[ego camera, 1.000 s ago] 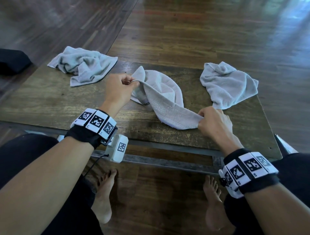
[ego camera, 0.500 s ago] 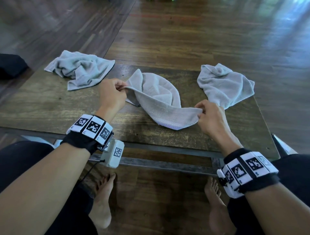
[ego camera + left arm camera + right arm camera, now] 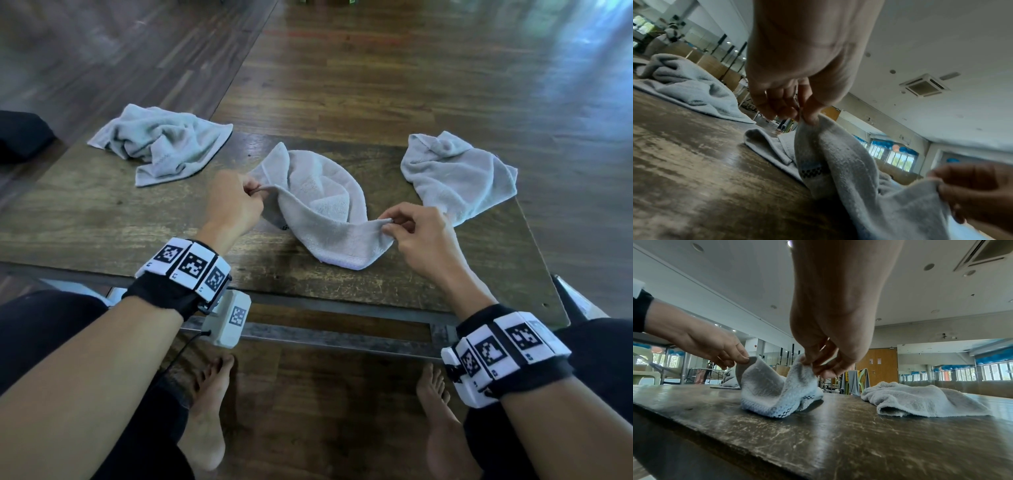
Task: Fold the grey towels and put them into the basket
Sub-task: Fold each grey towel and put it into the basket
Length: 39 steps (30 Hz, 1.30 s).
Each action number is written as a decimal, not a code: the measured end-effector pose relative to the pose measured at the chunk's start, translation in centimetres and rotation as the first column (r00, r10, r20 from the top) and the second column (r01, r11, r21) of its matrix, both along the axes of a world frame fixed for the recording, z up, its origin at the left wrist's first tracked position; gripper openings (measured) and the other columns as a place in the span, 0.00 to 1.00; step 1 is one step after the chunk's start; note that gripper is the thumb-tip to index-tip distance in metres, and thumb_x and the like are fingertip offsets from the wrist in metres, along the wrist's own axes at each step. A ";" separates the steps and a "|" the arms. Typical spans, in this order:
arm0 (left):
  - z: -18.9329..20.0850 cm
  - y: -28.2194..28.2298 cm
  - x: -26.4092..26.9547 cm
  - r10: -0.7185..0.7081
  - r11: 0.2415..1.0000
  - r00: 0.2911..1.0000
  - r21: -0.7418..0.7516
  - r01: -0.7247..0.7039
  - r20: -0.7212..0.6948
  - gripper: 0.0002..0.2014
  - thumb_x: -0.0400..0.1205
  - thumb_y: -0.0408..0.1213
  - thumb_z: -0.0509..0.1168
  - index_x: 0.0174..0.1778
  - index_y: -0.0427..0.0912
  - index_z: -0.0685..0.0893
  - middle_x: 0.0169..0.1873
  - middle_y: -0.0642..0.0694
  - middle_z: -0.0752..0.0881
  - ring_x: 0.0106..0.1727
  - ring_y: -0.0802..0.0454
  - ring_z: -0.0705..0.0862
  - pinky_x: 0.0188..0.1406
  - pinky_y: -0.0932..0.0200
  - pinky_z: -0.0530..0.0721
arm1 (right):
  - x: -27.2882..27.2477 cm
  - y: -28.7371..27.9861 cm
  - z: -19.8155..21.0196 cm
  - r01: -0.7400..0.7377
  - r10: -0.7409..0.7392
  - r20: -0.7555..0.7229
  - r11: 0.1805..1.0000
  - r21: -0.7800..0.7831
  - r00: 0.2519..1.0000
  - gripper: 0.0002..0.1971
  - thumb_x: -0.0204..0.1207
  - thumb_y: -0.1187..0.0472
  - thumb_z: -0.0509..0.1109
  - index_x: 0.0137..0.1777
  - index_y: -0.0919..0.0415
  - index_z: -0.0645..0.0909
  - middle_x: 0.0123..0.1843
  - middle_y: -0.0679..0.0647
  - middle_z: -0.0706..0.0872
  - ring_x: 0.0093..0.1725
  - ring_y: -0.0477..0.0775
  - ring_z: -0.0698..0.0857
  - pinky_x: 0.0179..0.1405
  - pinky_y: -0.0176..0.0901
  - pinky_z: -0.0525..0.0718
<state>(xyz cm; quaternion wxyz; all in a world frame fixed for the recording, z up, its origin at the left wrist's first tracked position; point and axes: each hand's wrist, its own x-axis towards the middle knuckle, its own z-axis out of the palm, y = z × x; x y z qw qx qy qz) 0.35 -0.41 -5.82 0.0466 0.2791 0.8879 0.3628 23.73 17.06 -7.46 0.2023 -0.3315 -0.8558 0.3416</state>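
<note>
Three grey towels lie on a dark wooden table (image 3: 85, 219). The middle towel (image 3: 325, 212) is held between both hands. My left hand (image 3: 236, 202) pinches its left corner, seen close in the left wrist view where the thumb and fingers clamp the towel (image 3: 830, 149). My right hand (image 3: 418, 233) pinches the right corner with thumb and forefinger, and the towel (image 3: 768, 389) sags onto the table between the hands. A crumpled towel (image 3: 164, 144) sits at the far left and another crumpled towel (image 3: 459, 174) at the far right. No basket is in view.
The table's near edge (image 3: 308, 291) runs above a metal frame bar (image 3: 325, 337), with my bare feet on the wooden floor below. A dark object (image 3: 20, 137) lies on the floor at the far left. Bare table surface shows between the towels.
Both hands have lifted their corners of the middle towel slightly. My right hand has gone from a closed fist on the cloth to a fingertip pinch with the other fingers spread.
</note>
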 end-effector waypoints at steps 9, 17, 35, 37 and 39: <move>-3.7 1.9 3.1 -0.452 0.876 0.887 -0.143 0.461 0.092 0.06 0.78 0.40 0.75 0.49 0.44 0.92 0.70 0.50 0.77 0.65 0.54 0.79 0.61 0.67 0.74 | -3.6 -1.0 -2.4 -0.181 0.176 0.189 0.984 0.007 0.966 0.10 0.79 0.59 0.73 0.42 0.40 0.87 0.54 0.49 0.88 0.60 0.54 0.82 0.54 0.48 0.81; -1.9 1.2 3.4 -0.314 0.949 0.941 0.071 0.307 0.128 0.08 0.85 0.32 0.62 0.42 0.39 0.84 0.34 0.49 0.84 0.34 0.58 0.78 0.33 0.66 0.72 | -4.5 -3.1 -1.0 -0.158 0.161 0.053 0.986 -0.056 0.986 0.05 0.82 0.62 0.71 0.49 0.56 0.88 0.39 0.41 0.87 0.41 0.37 0.84 0.37 0.31 0.75; 13.7 -4.1 -2.5 0.000 0.884 0.982 0.458 0.089 -0.191 0.09 0.87 0.42 0.60 0.49 0.42 0.83 0.37 0.49 0.82 0.33 0.63 0.76 0.33 0.73 0.72 | -3.3 2.2 14.2 0.158 -0.183 -0.562 0.983 -0.094 0.807 0.07 0.85 0.59 0.65 0.49 0.46 0.81 0.44 0.50 0.87 0.41 0.49 0.84 0.43 0.54 0.86; 11.2 -4.9 -1.8 -0.064 0.952 0.994 0.294 0.086 -0.084 0.11 0.87 0.43 0.62 0.42 0.43 0.82 0.33 0.50 0.80 0.31 0.62 0.74 0.29 0.74 0.70 | -3.0 1.6 11.5 0.112 -0.169 -0.389 0.980 -0.164 0.906 0.05 0.86 0.61 0.65 0.51 0.52 0.81 0.47 0.54 0.86 0.43 0.52 0.83 0.41 0.49 0.82; 8.2 -5.6 -1.1 -0.141 0.990 0.990 0.034 0.140 0.011 0.14 0.87 0.45 0.62 0.40 0.40 0.83 0.31 0.48 0.79 0.31 0.57 0.74 0.29 0.67 0.70 | -2.6 1.1 8.1 0.011 -0.024 -0.056 0.975 -0.220 0.998 0.07 0.86 0.65 0.64 0.48 0.57 0.82 0.47 0.60 0.84 0.45 0.59 0.82 0.37 0.47 0.80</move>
